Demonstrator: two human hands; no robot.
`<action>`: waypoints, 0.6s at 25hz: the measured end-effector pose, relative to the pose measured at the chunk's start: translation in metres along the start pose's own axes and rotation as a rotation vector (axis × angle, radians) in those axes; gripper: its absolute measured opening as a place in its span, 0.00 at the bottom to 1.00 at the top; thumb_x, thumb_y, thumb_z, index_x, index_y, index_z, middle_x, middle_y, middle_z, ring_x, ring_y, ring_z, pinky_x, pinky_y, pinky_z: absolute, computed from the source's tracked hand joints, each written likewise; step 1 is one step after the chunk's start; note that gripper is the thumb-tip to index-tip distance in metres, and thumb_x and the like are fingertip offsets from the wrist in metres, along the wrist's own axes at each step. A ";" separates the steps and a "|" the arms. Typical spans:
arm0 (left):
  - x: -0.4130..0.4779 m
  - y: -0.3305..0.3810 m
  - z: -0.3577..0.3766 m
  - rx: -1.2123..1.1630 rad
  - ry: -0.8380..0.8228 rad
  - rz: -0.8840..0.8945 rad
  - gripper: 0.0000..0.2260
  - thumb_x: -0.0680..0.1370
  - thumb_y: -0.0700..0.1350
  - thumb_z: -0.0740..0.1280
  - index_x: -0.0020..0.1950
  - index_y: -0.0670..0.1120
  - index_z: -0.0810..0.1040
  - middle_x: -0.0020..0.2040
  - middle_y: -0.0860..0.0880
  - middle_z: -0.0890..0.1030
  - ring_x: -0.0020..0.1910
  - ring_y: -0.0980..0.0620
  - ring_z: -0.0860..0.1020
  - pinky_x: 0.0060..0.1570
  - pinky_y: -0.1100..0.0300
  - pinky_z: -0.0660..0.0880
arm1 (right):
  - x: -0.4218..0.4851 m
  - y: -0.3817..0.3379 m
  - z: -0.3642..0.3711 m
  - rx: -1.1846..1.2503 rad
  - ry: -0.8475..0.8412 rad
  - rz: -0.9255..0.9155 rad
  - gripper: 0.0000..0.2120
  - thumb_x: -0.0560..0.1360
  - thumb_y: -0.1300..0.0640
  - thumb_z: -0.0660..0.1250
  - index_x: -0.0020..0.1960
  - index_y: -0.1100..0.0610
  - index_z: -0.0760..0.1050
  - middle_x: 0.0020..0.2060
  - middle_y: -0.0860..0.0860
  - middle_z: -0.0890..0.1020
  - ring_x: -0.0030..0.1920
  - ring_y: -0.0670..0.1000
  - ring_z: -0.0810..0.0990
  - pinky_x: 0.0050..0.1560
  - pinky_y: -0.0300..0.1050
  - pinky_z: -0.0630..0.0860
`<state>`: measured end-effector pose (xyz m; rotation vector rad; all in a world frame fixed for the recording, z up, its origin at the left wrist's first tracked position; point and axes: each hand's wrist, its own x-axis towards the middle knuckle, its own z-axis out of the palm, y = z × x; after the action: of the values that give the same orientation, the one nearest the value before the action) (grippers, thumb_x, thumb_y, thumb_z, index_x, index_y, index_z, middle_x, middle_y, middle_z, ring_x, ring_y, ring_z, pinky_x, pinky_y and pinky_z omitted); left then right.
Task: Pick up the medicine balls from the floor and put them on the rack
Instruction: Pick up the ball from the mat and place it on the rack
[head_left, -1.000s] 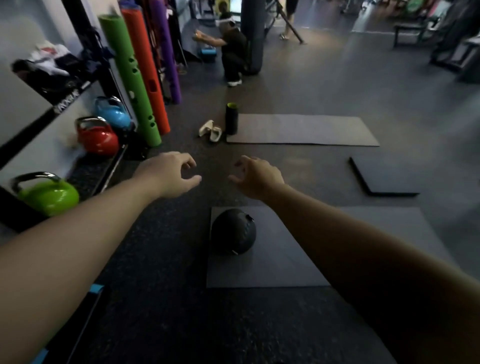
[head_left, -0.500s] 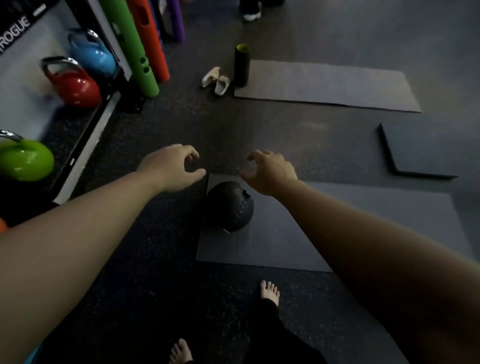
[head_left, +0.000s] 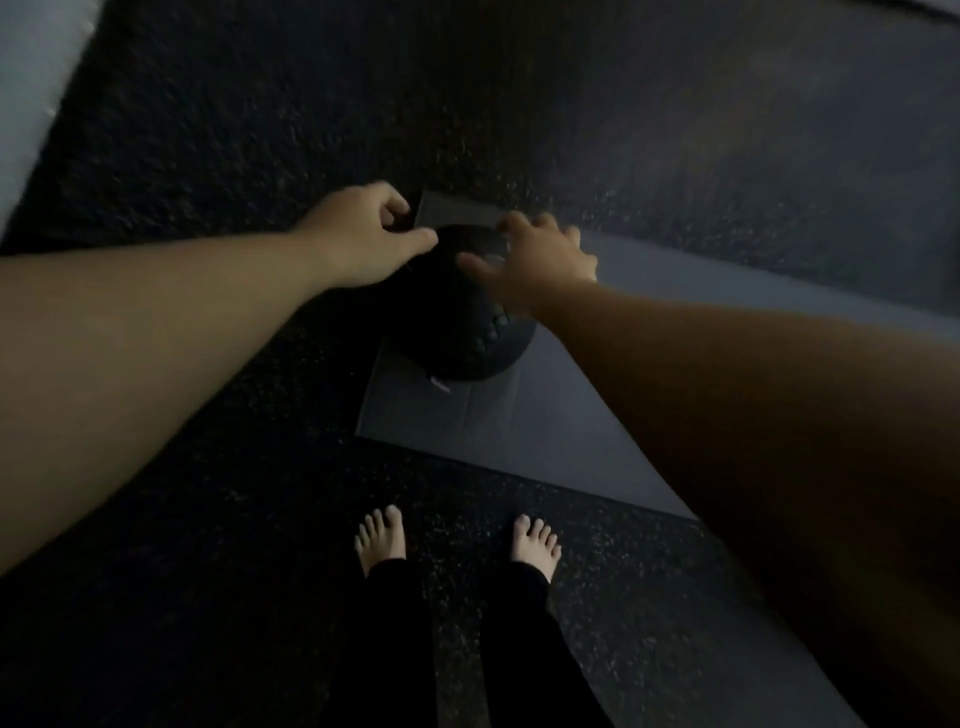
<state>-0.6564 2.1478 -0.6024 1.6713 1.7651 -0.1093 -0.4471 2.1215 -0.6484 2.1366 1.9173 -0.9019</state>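
Note:
A black medicine ball (head_left: 457, 332) with a laced seam lies on the left end of a grey mat (head_left: 524, 431) on the floor, just ahead of my bare feet. My left hand (head_left: 358, 239) hovers over the ball's upper left side, fingers curled and apart. My right hand (head_left: 535, 260) reaches over its upper right side with the fingers spread. Both hands are at the ball's top edge and hide part of it; whether they touch it I cannot tell. No rack is in view.
Dark speckled rubber floor (head_left: 218, 545) surrounds the mat. A pale edge (head_left: 31, 104) shows at the far upper left. My two feet (head_left: 382, 538) stand close to the mat's near edge, in black trousers.
The view has tipped down and closer to the floor. Both hands have dropped from above and beyond the ball to its top. The kettlebells, rollers and far mats have left the view.

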 end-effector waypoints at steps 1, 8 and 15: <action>0.025 -0.017 0.023 -0.020 0.012 -0.016 0.30 0.78 0.66 0.71 0.74 0.50 0.76 0.71 0.46 0.79 0.68 0.44 0.78 0.56 0.55 0.70 | 0.022 0.007 0.024 0.012 -0.002 0.013 0.46 0.69 0.19 0.58 0.79 0.44 0.62 0.77 0.55 0.68 0.75 0.66 0.64 0.64 0.73 0.69; 0.133 -0.105 0.135 -0.243 -0.019 -0.158 0.52 0.66 0.82 0.61 0.84 0.55 0.66 0.80 0.47 0.72 0.74 0.42 0.74 0.67 0.49 0.73 | 0.128 0.047 0.132 0.186 0.044 0.059 0.66 0.51 0.08 0.52 0.83 0.37 0.48 0.85 0.51 0.52 0.81 0.67 0.53 0.70 0.73 0.66; 0.163 -0.111 0.179 -0.501 -0.022 -0.217 0.59 0.59 0.83 0.62 0.86 0.57 0.61 0.82 0.48 0.69 0.76 0.43 0.71 0.73 0.43 0.73 | 0.165 0.049 0.154 0.289 -0.018 0.091 0.71 0.46 0.09 0.60 0.82 0.33 0.41 0.85 0.51 0.46 0.82 0.68 0.46 0.74 0.76 0.61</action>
<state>-0.6706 2.1770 -0.8671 1.1168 1.7704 0.2028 -0.4508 2.1815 -0.8716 2.3377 1.7563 -1.2399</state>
